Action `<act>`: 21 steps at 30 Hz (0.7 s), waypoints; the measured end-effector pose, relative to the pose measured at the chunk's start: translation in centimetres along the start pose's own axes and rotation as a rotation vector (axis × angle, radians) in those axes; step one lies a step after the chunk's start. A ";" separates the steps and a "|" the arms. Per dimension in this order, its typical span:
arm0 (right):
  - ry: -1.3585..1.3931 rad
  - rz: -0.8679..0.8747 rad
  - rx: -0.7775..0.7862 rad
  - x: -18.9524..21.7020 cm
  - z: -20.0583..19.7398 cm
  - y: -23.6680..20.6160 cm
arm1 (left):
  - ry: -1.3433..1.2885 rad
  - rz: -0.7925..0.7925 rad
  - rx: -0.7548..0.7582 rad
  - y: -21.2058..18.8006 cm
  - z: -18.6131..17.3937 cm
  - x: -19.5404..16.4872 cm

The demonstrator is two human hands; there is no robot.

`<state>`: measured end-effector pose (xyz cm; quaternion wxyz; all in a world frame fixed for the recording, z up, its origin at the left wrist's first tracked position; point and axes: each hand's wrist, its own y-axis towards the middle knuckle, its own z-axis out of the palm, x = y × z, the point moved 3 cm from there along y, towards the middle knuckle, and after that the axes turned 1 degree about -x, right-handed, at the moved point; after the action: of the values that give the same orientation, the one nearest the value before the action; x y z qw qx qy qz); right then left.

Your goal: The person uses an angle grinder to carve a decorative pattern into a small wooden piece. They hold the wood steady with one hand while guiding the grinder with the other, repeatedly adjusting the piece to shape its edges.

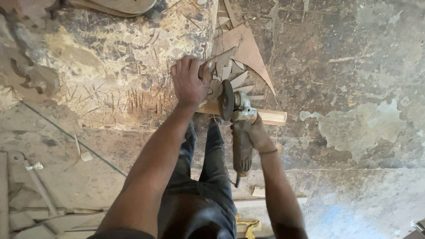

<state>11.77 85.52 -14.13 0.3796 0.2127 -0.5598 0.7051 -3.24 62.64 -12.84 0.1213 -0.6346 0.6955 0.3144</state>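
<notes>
Seen from your head camera: your left hand (189, 82) clamps a thin, pale-brown carved wooden piece (220, 59) just above centre, while your right hand (255, 132) grips the dusty grey metal angle grinder (241, 132) at five o'clock of it, its round disc (226, 100) upright beside the wood. Keep your fingers clear; brace against the pale timber batten (270, 117) on the stained concrete floor (354, 66).

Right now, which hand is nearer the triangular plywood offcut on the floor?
Left. The left hand grips a wood piece just beside the triangular plywood offcut; the right hand holds the angle grinder lower down.
</notes>
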 end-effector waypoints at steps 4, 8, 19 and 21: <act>-0.162 -0.048 0.033 2.1 -1.4 1.3 | -0.010 -0.013 0.002 0.0 0.3 0.2; -0.238 -0.104 0.063 2.7 -1.3 1.6 | -0.018 -0.008 -0.033 0.2 0.5 0.4; 0.057 -0.161 -0.141 -3.3 3.7 -3.3 | -0.008 0.004 -0.047 -0.5 0.4 -0.3; 0.085 -0.165 -0.169 -4.5 4.0 -4.5 | -0.018 0.002 -0.041 -1.0 0.3 -0.7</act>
<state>17.53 80.74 -13.39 0.4765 0.1950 -0.5813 0.6301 -2.20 63.39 -13.01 0.1141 -0.6333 0.6884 0.3346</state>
